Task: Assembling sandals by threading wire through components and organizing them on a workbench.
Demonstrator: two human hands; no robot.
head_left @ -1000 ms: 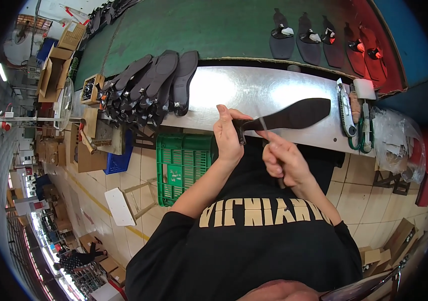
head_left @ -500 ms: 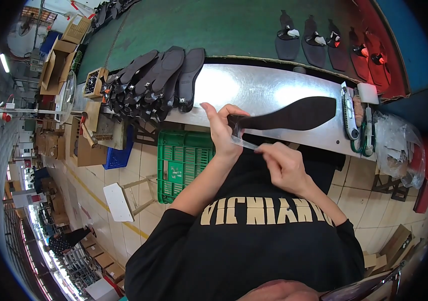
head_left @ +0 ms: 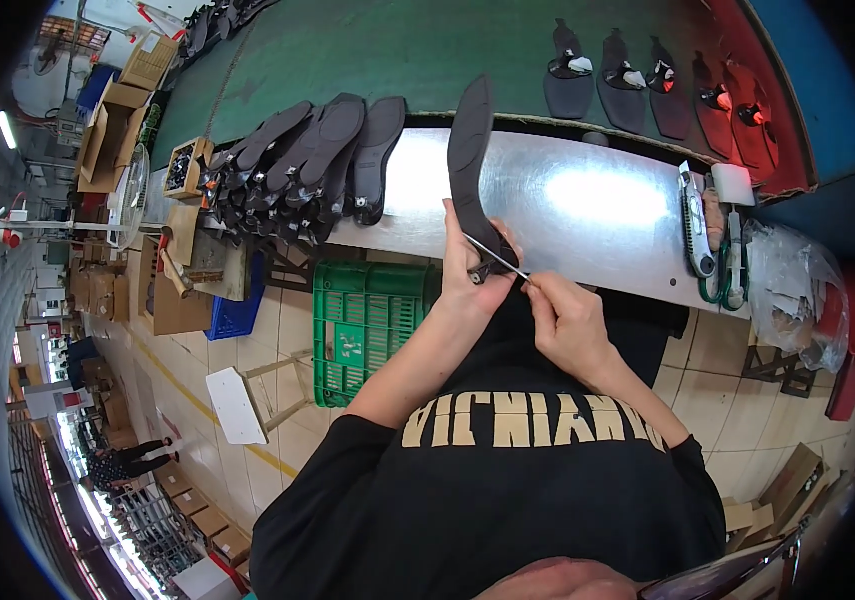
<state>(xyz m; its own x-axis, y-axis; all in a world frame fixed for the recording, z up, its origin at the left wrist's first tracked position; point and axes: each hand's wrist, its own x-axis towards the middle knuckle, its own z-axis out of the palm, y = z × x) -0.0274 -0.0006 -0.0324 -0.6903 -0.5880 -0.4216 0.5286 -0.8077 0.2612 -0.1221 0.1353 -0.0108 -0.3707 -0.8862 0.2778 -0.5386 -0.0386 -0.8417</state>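
While the left hand is gripping a sole, the right hand is holding a rod, work apparently being unfinished.

Just beyond where I grip runs a shiny metal worktop that throws back white glare, and behind it spreads a broad green surface with a blue panel past its right end. Left of and nearer me than my working spot, pale floor tiles carry a yellow line and a white-topped stool. Farther left I see a standing fan, stacked cardboard boxes and a lit tube lamp.
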